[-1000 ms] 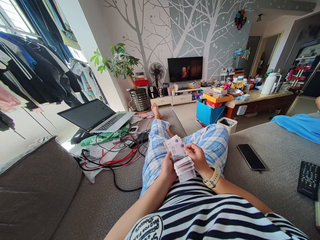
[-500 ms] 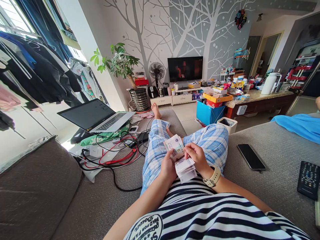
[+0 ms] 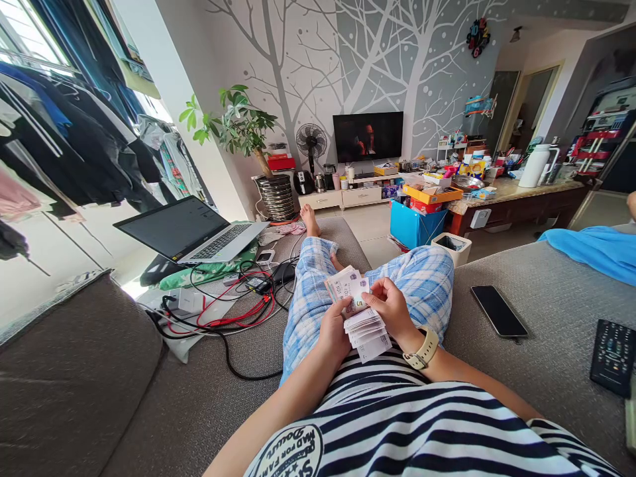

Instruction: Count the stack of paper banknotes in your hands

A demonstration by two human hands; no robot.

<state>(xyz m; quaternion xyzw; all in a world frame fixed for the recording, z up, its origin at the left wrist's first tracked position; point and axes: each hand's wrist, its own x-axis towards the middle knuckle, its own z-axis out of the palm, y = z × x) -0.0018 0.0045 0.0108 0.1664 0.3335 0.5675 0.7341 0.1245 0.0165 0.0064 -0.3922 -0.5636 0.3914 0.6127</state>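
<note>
A stack of banknotes point(image 3: 346, 283), printed with the figure 5, is gripped in my left hand point(image 3: 336, 327) above my lap, the thumb pressed on its face. Several of the notes fold down over my fingers and fan out below as pale overlapping edges point(image 3: 368, 333). My right hand point(image 3: 391, 305) is closed at the right side of the stack, thumb and index finger pinching the edge of a top note. A cream watch point(image 3: 421, 349) is on my right wrist. Blue checked trousers point(image 3: 311, 295) lie beneath both hands.
To the left on the sofa sit a laptop point(image 3: 193, 232) on a green cloth and tangled black and red cables point(image 3: 248, 311). On the right lie a phone point(image 3: 499, 311), a remote control point(image 3: 613, 358) and a blue cloth point(image 3: 593, 250). A waste bin point(image 3: 452, 249) stands beyond my knee.
More notes now hang folded down in the fan. My right hand has shifted slightly, its thumb now higher on the stack. The left hand stays about where it was.
</note>
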